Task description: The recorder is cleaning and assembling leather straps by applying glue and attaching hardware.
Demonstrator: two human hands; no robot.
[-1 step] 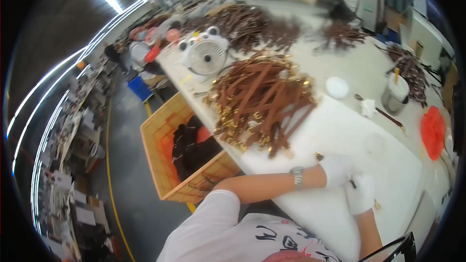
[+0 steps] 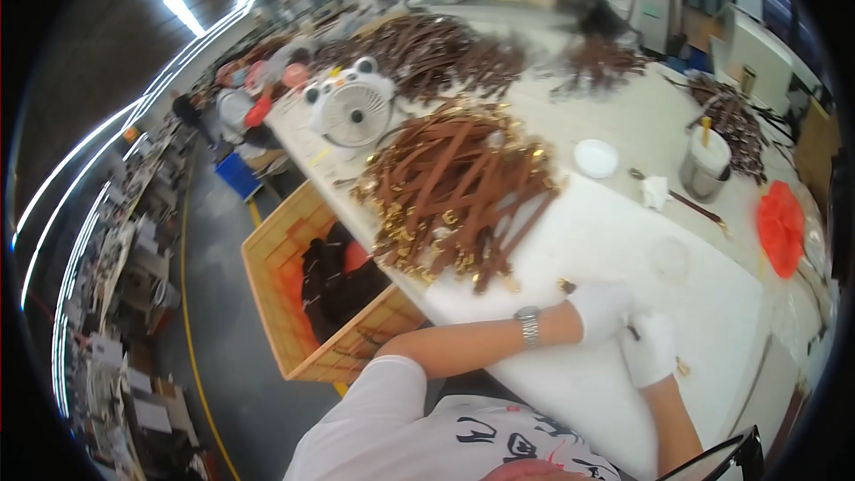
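Note:
Over a white board [image 2: 614,240] on the table, my left hand [image 2: 601,310] and my right hand [image 2: 650,349] meet, both in white gloves. Their fingers are closed around a small dark piece [image 2: 633,332] that peeks out between them; its kind cannot be made out. A small gold fitting [image 2: 683,366] sticks out beside my right hand. By the left fingers, a small dark and gold piece [image 2: 566,285] lies on the board. Left of it is a heap of brown straps [image 2: 459,174] with gold metal ends.
A white fan [image 2: 358,113] stands behind the heap. Below the table's left edge sits an orange crate [image 2: 276,303] holding dark material. To the right are a white lid [image 2: 596,158], a metal cup [image 2: 704,176] and a red cloth-like thing [image 2: 780,228]. Other people work farther off.
The whole view has turned slightly, so the table and its things sit farther left in the picture. My hands stay together at the same place on the board.

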